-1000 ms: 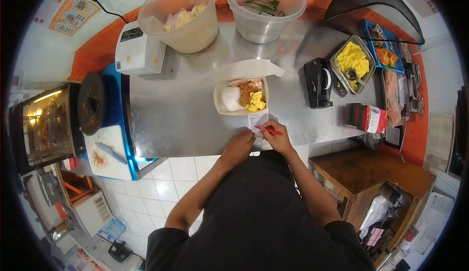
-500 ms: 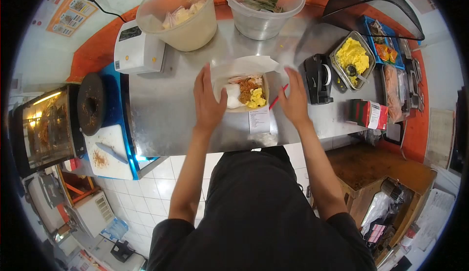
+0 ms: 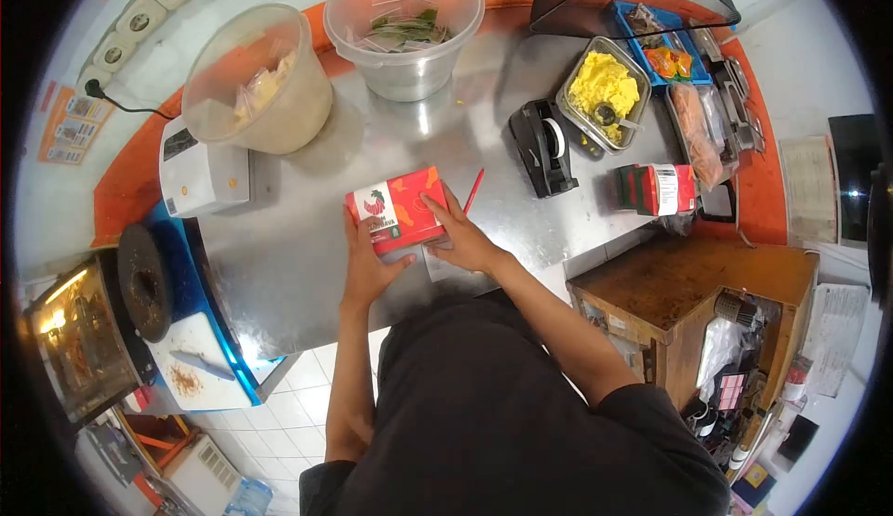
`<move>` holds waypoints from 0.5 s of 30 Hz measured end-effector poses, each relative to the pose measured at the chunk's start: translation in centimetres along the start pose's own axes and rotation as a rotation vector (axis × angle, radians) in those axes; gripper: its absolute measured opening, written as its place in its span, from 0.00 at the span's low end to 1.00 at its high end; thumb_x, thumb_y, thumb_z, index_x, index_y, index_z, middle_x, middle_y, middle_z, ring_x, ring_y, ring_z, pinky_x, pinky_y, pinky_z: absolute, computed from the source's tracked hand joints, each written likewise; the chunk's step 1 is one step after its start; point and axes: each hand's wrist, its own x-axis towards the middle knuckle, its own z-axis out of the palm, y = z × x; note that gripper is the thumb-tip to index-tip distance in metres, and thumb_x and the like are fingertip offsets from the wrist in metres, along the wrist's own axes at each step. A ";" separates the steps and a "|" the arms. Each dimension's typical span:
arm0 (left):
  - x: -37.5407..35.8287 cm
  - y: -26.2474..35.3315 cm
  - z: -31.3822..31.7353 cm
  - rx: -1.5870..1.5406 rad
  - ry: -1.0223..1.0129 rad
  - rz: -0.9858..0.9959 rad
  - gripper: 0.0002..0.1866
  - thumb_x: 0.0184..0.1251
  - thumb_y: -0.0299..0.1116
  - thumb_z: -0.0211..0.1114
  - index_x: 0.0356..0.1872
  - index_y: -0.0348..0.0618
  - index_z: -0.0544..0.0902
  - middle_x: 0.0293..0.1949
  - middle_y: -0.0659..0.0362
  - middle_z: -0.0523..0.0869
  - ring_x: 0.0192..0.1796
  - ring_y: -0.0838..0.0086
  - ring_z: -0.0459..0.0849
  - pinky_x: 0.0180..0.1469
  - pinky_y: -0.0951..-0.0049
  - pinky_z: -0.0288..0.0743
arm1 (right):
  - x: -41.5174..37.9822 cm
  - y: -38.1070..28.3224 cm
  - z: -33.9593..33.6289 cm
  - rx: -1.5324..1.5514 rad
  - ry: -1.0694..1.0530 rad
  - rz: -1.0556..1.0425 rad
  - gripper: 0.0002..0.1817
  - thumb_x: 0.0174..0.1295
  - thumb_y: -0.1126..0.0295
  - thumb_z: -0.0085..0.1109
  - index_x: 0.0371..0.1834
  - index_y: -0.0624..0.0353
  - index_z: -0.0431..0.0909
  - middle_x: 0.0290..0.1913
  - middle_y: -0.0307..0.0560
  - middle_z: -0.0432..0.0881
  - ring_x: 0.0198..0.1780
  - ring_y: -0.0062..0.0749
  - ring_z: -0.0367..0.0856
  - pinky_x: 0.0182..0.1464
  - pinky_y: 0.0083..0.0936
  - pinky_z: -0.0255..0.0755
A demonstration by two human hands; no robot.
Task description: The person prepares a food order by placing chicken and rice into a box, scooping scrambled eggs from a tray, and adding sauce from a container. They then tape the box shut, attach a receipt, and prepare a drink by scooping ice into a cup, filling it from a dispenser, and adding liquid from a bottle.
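A closed red and white printed box (image 3: 409, 201) sits on the steel table, its lid covering whatever is inside. My left hand (image 3: 369, 265) grips the box's left and front side. On the right side, my right hand (image 3: 463, 237) has its fingers on the box's edge and its thumb at the front. A white paper slip (image 3: 439, 263) lies partly under the box and my right hand. The red pen (image 3: 475, 187) rests on the table just right of the box.
Two plastic tubs (image 3: 270, 97) (image 3: 405, 41) stand at the back beside a white printer (image 3: 200, 176). To the right are a black tape dispenser (image 3: 541, 148), a tray of yellow food (image 3: 605, 93), and another red box (image 3: 656, 188). A knife lies on a cutting board (image 3: 200, 362) at left.
The open food box now shows a closed red lid. Both hands have come together onto it. The camera view has turned and shifted.
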 end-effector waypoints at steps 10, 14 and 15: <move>2.2 1.0 -3.2 -0.118 0.005 -0.137 0.30 0.73 0.31 0.67 0.74 0.46 0.70 0.66 0.48 0.74 0.72 0.60 0.71 0.74 0.61 0.67 | 1.2 -3.0 -2.8 0.130 0.115 0.071 0.34 0.75 0.55 0.60 0.80 0.48 0.61 0.68 0.56 0.63 0.76 0.51 0.61 0.76 0.40 0.59; 2.0 0.9 -2.9 -0.379 0.057 -0.270 0.27 0.78 0.30 0.61 0.76 0.43 0.69 0.71 0.49 0.73 0.75 0.63 0.70 0.77 0.63 0.62 | 1.7 -1.9 -1.7 0.165 0.174 0.027 0.34 0.76 0.55 0.57 0.81 0.52 0.58 0.71 0.58 0.63 0.77 0.48 0.61 0.78 0.39 0.55; 1.9 0.6 -2.6 -0.450 0.076 -0.268 0.27 0.79 0.30 0.61 0.76 0.42 0.69 0.74 0.48 0.71 0.76 0.63 0.69 0.77 0.63 0.62 | 1.7 -1.4 -1.2 0.242 0.163 0.030 0.33 0.77 0.58 0.56 0.81 0.54 0.57 0.75 0.56 0.62 0.78 0.44 0.60 0.78 0.37 0.55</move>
